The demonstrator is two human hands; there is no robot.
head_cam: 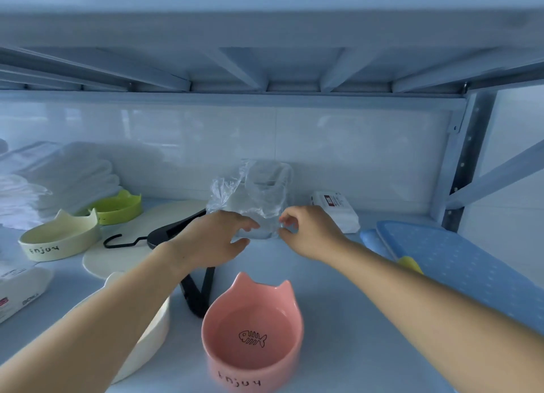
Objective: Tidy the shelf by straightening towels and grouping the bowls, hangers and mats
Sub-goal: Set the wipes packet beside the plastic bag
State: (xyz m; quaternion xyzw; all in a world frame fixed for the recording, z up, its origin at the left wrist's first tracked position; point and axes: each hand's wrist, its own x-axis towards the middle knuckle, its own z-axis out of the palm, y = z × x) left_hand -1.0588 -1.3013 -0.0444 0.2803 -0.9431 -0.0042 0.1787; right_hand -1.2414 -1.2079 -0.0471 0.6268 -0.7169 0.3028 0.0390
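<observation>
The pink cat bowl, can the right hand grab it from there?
Probably yes. The pink cat bowl sits at the shelf's front with bare shelf between it and the right hand, which is further back at the clear plastic bag.

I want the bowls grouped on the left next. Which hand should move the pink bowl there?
Probably the left hand: it is on the side of the cream bowl and green bowl; the pink bowl sits between both forearms.
</observation>
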